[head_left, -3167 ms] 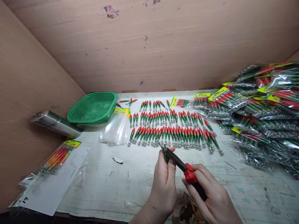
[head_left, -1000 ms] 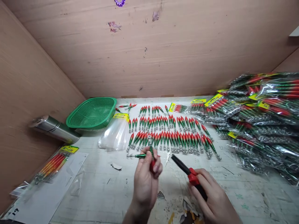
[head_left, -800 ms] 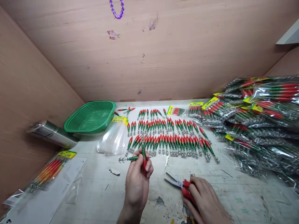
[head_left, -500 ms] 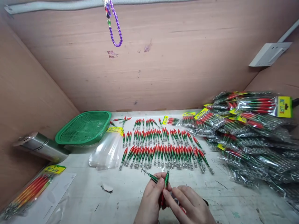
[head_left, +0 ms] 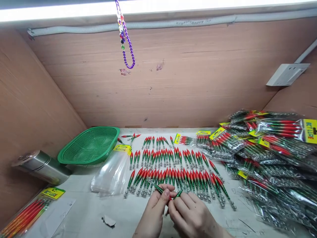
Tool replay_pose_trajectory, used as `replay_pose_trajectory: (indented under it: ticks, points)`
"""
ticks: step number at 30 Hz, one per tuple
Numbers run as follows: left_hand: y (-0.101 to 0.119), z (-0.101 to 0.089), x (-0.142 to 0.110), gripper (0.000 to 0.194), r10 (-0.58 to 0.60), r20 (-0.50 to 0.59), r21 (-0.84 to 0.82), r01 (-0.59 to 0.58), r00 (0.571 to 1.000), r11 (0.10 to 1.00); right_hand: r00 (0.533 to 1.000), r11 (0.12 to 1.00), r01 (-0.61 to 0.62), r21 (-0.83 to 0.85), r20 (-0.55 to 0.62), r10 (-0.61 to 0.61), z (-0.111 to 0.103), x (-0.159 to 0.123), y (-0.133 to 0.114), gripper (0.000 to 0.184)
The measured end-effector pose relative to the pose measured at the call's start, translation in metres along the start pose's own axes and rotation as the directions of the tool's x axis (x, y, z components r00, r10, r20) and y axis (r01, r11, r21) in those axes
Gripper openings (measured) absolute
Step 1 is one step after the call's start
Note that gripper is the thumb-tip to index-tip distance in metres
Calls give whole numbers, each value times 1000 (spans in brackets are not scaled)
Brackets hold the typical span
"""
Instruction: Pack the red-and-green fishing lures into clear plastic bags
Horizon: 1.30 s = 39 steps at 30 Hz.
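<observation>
My left hand (head_left: 153, 211) and my right hand (head_left: 190, 216) meet low in the middle of the head view, fingers pinched together. Between them are two green and red squid lures; one lure (head_left: 158, 188) sticks out up and left from my left fingers, another lure (head_left: 178, 193) lies between the fingertips of both hands. Just beyond the hands, several rows of the same loose lures (head_left: 173, 165) lie side by side on the white table (head_left: 81, 215). The red-handled pliers are out of sight.
A green mesh basket (head_left: 90, 145) and a pile of clear bags (head_left: 111, 172) lie at the back left, a steel cylinder (head_left: 41, 167) beside them. Packed lure bags (head_left: 267, 148) are heaped on the right. A pack of orange lures (head_left: 27, 215) lies front left. A purple bead chain (head_left: 126, 36) hangs overhead.
My right hand had pliers, lowered them to the table and came across to the lures in my left hand. The camera tilted upward, so the table sank in the picture.
</observation>
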State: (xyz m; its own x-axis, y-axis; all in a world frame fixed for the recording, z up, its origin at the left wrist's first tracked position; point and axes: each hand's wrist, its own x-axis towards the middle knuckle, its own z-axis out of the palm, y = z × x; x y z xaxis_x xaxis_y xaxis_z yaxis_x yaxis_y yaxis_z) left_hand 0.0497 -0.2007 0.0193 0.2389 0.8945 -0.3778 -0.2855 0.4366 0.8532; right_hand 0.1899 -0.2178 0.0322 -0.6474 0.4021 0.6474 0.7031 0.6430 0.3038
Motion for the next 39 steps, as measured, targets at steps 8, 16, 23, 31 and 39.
replay_pose_trajectory:
  ticks: [8,16,23,31,39]
  points:
    - [53,-13,45,42,98,111,30,-102,989,994,814,770,-562,302,368,449,48,29,107,14]
    - [90,-65,122,43,318,-39,694,-203,947,691,277,454,-884,-108,662,697,158,42,225,29]
    - [176,-122,197,31,225,-85,932,-3,971,364,208,448,-872,-196,680,703,178,40,221,30]
    - [167,-95,255,34,83,-177,969,159,981,187,361,563,-817,-127,649,670,162,44,205,27]
    - [151,-104,258,36,353,-405,910,334,843,247,560,716,-697,40,655,508,163,65,185,23]
